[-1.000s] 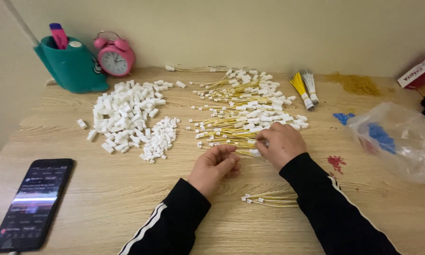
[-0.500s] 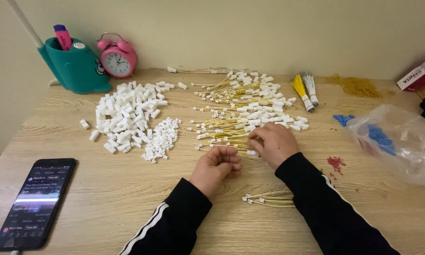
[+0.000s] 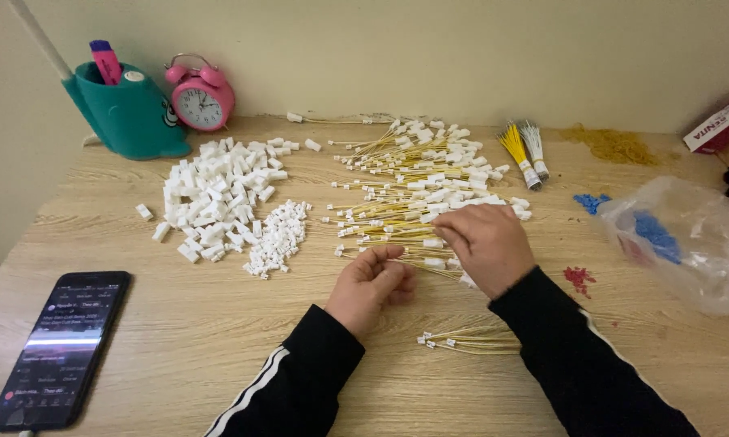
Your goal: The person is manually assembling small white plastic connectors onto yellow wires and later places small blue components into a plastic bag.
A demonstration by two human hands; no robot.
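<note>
A spread of thin yellow wires with white connectors [image 3: 417, 190] covers the middle of the wooden table [image 3: 178, 340]. My right hand [image 3: 490, 247] rests on the near edge of that spread, fingers curled over a few wires. My left hand [image 3: 372, 283] sits beside it with its fingers loosely curled near the wire ends; I cannot tell whether it grips one. A small bundle of finished wires [image 3: 469, 340] lies in front, between my sleeves.
Two heaps of white plastic connectors [image 3: 218, 198] lie at the left. A phone [image 3: 61, 348] is at the near left, a teal holder [image 3: 129, 113] and a pink alarm clock [image 3: 202, 97] at the back. A clear plastic bag [image 3: 688, 243] lies at the right.
Both hands stayed at the near edge of the wire spread with only slight finger movement. The view shifted a little.
</note>
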